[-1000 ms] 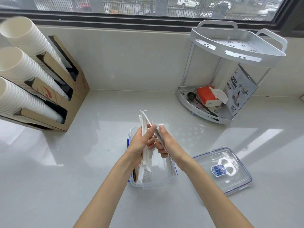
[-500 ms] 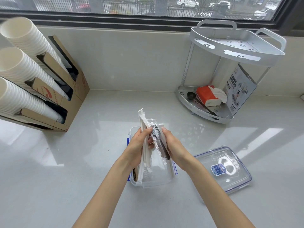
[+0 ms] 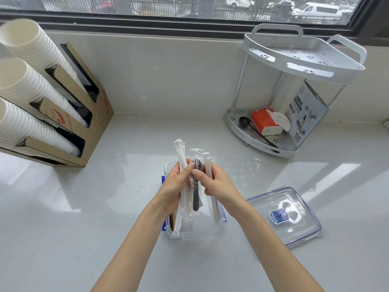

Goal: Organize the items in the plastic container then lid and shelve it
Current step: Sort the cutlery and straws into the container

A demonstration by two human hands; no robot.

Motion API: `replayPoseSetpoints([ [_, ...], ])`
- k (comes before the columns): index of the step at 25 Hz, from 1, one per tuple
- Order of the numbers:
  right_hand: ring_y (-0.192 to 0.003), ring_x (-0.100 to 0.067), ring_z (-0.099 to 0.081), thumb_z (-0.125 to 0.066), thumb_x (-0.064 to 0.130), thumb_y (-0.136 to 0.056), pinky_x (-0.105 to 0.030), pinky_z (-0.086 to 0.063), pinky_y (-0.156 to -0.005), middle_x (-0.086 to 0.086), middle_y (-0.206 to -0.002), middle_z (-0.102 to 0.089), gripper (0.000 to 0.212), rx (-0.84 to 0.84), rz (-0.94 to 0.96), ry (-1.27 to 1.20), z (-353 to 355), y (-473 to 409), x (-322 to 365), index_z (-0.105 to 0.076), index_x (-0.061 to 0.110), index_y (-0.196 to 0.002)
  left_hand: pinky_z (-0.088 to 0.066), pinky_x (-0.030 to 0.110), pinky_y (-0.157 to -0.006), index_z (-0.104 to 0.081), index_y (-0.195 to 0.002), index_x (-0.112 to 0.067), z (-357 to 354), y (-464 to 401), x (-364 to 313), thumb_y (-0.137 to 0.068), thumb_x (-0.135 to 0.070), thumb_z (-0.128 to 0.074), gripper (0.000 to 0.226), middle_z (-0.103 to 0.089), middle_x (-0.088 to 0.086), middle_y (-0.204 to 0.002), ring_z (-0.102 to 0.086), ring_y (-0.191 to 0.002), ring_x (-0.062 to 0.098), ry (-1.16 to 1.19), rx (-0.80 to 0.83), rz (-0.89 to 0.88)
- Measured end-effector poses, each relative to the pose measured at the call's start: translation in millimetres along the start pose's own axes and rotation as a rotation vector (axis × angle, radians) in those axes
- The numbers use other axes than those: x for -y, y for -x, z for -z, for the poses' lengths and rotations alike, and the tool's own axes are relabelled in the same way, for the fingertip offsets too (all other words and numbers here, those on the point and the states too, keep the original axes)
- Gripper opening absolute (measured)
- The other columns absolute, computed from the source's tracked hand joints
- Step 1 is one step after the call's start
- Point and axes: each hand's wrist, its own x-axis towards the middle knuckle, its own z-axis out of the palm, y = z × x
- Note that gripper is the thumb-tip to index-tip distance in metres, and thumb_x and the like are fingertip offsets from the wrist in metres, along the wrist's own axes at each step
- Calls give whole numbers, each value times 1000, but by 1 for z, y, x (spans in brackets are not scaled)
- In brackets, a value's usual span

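Observation:
A clear plastic container [image 3: 200, 232] with blue clips stands on the counter in front of me. My left hand [image 3: 175, 184] grips a bundle of white paper-wrapped straws [image 3: 181, 152] standing upright in it. My right hand [image 3: 214, 182] pinches a clear packet holding a black fork [image 3: 196, 186] and also holds another white wrapped straw [image 3: 207, 163]. Both hands meet above the container. Its clear lid [image 3: 294, 220], blue-rimmed with a blue label, lies flat on the counter to the right.
A two-tier white corner shelf [image 3: 303, 62] stands at the back right, its lower tier holding an orange tissue pack [image 3: 265, 122], a black scoop and a printed box. A cardboard dispenser with stacked paper cups [image 3: 31, 85] fills the left. A window runs along the back.
The black fork packet, earlier tilted between my hands, now stands upright. My right hand has shifted up to pinch it and a separate wrapped straw has come into its grip.

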Motion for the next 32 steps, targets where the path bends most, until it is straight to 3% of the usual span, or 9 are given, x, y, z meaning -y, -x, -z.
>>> replayPoseSetpoints([
  [2,-46,-1,-43,-47,16,-93,-10,-33,-42,7,-61,-45,7,-10,-7,-18,-1,0,2,-52,14,-88,-55,29,-63,-58,-97,-13,-2,0,0,-94,-29,-42,23,-68,4,-80,-66,-71,17,65,-3,25],
  [5,-43,-4,-45,-37,11,-93,-15,-36,-44,-1,-68,-54,20,-120,-82,-169,2,-2,4,-43,18,-75,-44,15,-46,-47,-76,-16,-2,1,-4,-96,-26,-36,25,-45,-6,-54,-50,-48,6,332,-56,38],
  [7,-39,-4,-37,-35,10,-92,-16,-31,-40,0,-61,-47,23,-115,-97,-176,5,-1,3,-37,18,-71,-43,15,-46,-44,-75,-16,0,0,-6,-96,-21,-36,23,-43,-7,-53,-48,-49,6,468,-48,24],
  [10,-35,0,-33,-45,19,-93,-14,-27,-38,12,-49,-40,24,-39,-63,-67,0,1,-2,-42,23,-69,-49,20,-62,-45,-77,-17,1,1,-7,-96,-17,-35,21,-49,-8,-55,-56,-56,6,513,-26,-2],
  [14,-35,0,-35,-60,23,-86,-13,-28,-39,14,-39,-38,23,9,-44,-3,-5,1,-2,-48,25,-66,-45,33,-87,-51,-74,-20,-2,1,-9,-95,-18,-37,25,-67,-8,-71,-70,-75,6,509,-64,2],
  [23,-41,-6,-23,-57,24,-88,-16,-23,-41,14,-42,-30,21,121,-120,-82,1,1,-6,-45,19,-71,-58,37,-79,-49,-75,-17,-10,9,-15,-97,-18,-32,28,-75,-1,-93,-71,-93,14,525,-15,23],
  [27,-38,-4,-23,-53,16,-90,-15,-21,-39,14,-38,-31,25,48,-23,-86,-3,4,-4,-43,16,-68,-60,26,-65,-51,-97,-12,-13,9,-20,-97,-15,-32,20,-76,0,-84,-73,-77,12,415,-50,14],
  [29,-33,-1,-28,-53,13,-91,-13,-24,-37,14,-34,-36,33,-9,8,-127,-6,3,-4,-44,18,-60,-60,24,-65,-48,-115,-11,-13,7,-21,-97,-11,-30,25,-70,4,-97,-72,-75,10,343,-71,-10],
  [32,-34,3,-45,-55,14,-90,-10,-33,-43,16,-44,-54,23,-109,85,-77,-9,3,1,-59,19,-68,-60,25,-65,-38,-130,-8,-13,4,-18,-97,-6,-29,35,-62,8,-110,-71,-78,10,382,-118,-28],
])
